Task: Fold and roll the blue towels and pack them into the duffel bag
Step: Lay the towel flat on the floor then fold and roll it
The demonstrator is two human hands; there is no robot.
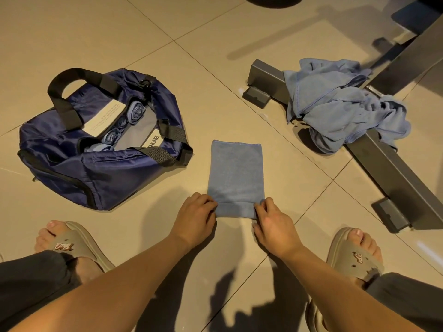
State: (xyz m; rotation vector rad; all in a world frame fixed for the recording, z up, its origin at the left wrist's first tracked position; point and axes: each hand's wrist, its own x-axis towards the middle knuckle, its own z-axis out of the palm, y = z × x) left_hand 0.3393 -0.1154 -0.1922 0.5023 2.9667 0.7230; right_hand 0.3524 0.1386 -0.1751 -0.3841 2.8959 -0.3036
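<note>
So we've got the folded blue towel (236,173) flat on the floor (143,32) between our feet, long side pointing away so it rolls straight. Our left hand (196,212) and right hand (273,226) each pinch a near corner, fingers (209,202) curled over the first small turn, one hand per side to keep it even. The duffel bag (107,173) sits open to the left, within easy reach, rolled towels (135,111) lined up inside. The loose pile (340,109) lies on the metal frame (395,173) at right.
</note>
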